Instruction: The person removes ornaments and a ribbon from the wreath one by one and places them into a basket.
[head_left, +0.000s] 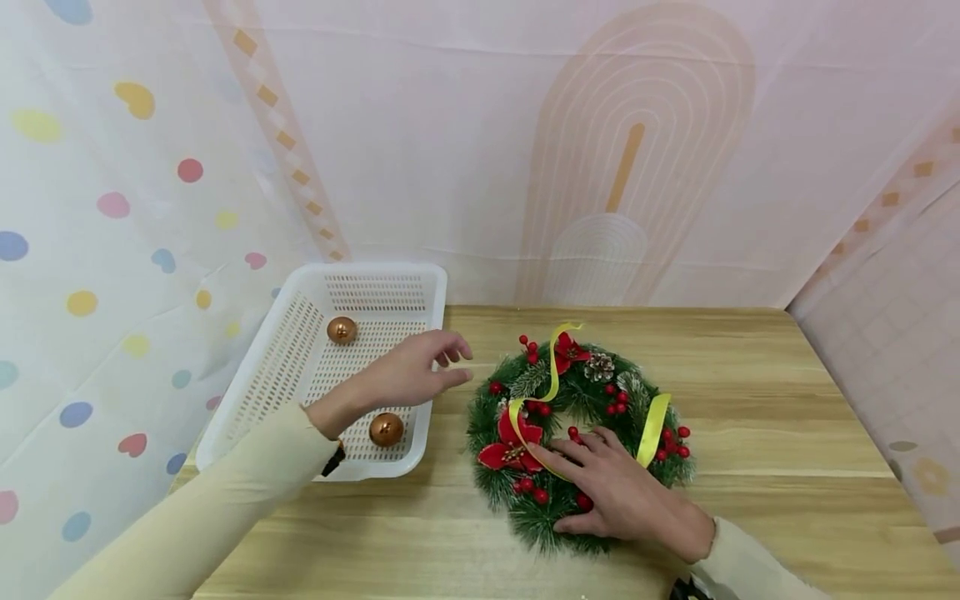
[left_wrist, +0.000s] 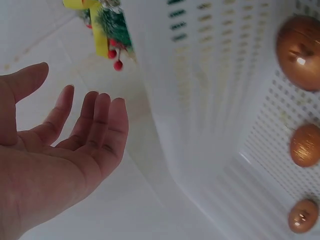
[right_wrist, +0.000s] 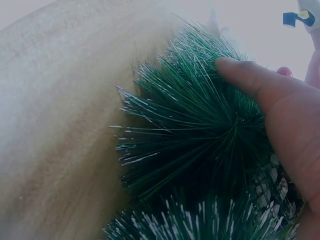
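Observation:
A green Christmas wreath (head_left: 491,487) with red flowers, red berries, a pinecone and a yellow ribbon (head_left: 655,425) lies on the table. My right hand (head_left: 618,492) rests on its near right part, fingers spread across the greenery. In the right wrist view, the thumb (right_wrist: 250,77) touches the green needles (right_wrist: 200,130). My left hand (head_left: 412,371) hovers by the right rim of a white plastic basket (head_left: 437,317), holding nothing, its fingers loosely bent. The left wrist view shows its palm (left_wrist: 60,165) turned up beside the basket wall.
Inside the basket are shiny copper-coloured balls, one toward the back (head_left: 342,331), one near the front right (head_left: 386,429), and another partly hidden under the left wrist. The wooden table (head_left: 780,400) meets a patterned cloth backdrop (head_left: 450,150) at the back.

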